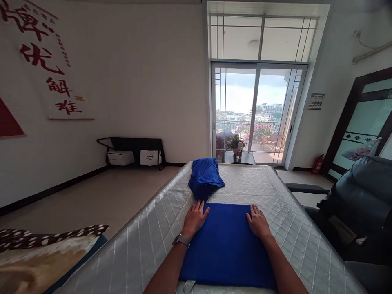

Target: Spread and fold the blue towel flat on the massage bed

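A flat blue rectangle [229, 245], smooth and cloth-like, lies in front of me on a quilted silver cover [143, 245]. Its far left corner is under or beside my left hand [195, 218], whose fingers are stretched out and point away from me. On the far right corner rests my right hand [257, 220], flat with its thumb apart. A wristband sits on my left wrist. Just past my left fingertips is a crumpled blue cloth [206, 177]. At the near left edge of the rectangle, a small grey tab [189, 286] sticks out.
A black armchair with a dark bag [358, 196] stands close on the right. A spotted brown blanket [52, 249] is at the lower left. Beyond the far edge, a small table [237, 157] holds a plant and a bottle [239, 150]. A black low shelf [136, 145] stands along the wall.
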The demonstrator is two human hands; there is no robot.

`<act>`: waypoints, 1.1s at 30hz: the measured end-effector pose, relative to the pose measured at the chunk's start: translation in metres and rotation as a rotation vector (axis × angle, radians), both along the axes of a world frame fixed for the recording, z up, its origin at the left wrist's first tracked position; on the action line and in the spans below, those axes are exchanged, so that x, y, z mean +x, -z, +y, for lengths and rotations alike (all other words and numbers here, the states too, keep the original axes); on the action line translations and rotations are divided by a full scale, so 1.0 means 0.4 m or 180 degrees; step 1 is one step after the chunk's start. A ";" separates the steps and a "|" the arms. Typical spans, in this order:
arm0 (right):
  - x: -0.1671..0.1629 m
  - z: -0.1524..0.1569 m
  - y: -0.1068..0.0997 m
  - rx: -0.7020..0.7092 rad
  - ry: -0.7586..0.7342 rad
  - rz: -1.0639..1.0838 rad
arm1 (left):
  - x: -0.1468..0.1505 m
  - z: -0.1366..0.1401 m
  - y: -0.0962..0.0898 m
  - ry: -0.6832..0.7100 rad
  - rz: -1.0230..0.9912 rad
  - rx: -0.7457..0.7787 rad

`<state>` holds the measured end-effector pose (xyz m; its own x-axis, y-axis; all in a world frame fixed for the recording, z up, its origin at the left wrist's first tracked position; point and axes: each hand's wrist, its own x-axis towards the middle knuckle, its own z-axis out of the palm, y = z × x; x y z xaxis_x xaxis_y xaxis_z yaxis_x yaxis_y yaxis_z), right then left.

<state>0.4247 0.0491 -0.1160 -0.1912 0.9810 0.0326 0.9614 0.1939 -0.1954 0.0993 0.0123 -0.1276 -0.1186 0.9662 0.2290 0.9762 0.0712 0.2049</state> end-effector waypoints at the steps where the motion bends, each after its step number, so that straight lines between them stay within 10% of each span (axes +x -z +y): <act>1: 0.001 0.000 0.000 0.0001 0.0001 0.0011 | 0.010 -0.005 -0.010 0.0032 0.0004 0.0047; 11: 0.005 -0.009 -0.004 0.0029 -0.0060 0.0048 | 0.358 -0.019 -0.064 0.1619 -0.0125 0.0167; 16: 0.017 -0.013 0.004 0.0021 -0.0172 -0.0009 | 0.521 0.035 -0.056 0.1647 -0.0230 0.0030; 33: 0.021 -0.008 0.014 0.0064 -0.0205 -0.0024 | 0.533 0.032 -0.035 0.1487 -0.0270 -0.0112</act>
